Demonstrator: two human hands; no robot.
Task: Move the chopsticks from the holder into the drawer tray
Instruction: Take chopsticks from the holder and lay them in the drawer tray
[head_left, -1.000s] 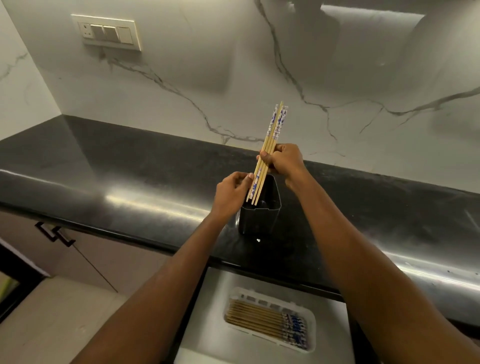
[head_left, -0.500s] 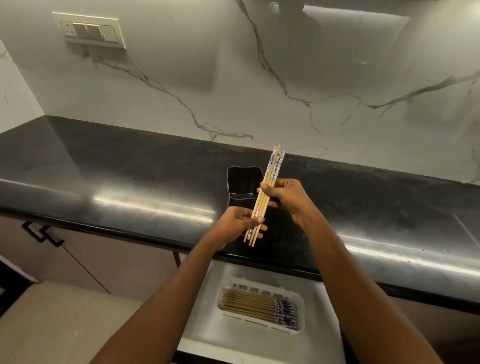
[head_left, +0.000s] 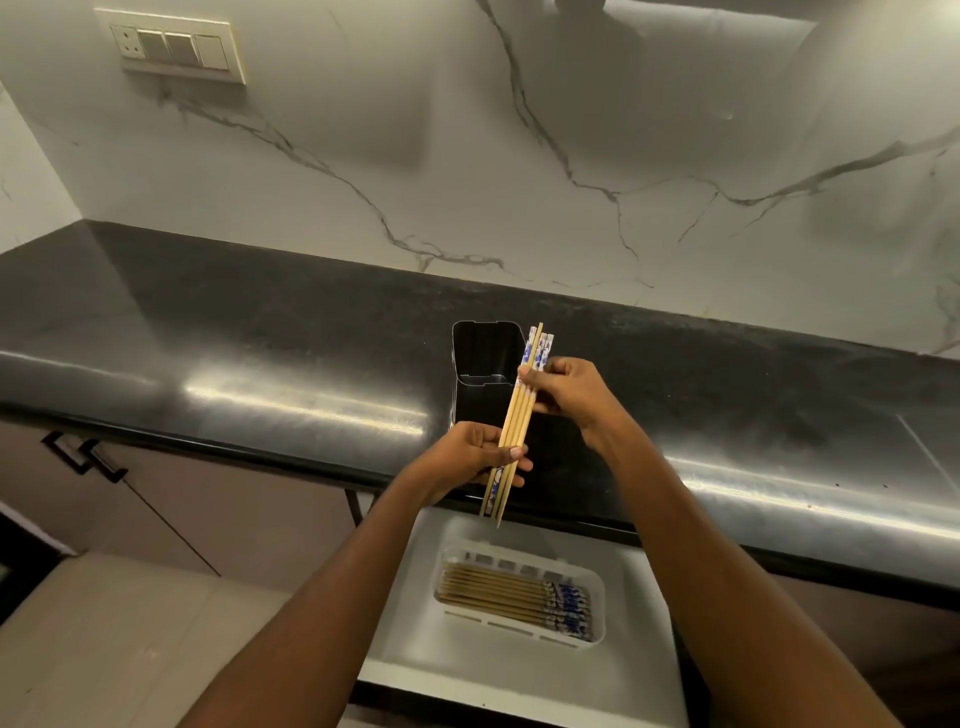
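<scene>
chopstick bundle (head_left: 514, 423), gripped low by left hand (head_left: 470, 457) and high by right hand (head_left: 569, 387), mid-frame before black holder (head_left: 483, 348), seemingly emptied, on tabletop (head_left: 260, 332); stored chopsticks (head_left: 498, 592) lie in drawer tray (head_left: 598, 584), lower centre; likely last batch pending.

Both hands, left hand (head_left: 475, 457) and right hand (head_left: 569, 387), hold a chopstick bundle (head_left: 515, 421) above the black holder (head_left: 485, 364) on the bench (head_left: 260, 364); drawer tray (head_left: 597, 587) below.

chopsticks (head_left: 514, 421): tan, blue-white patterned ends | holder (head_left: 480, 358): black | tray (head_left: 597, 587): white
</scene>
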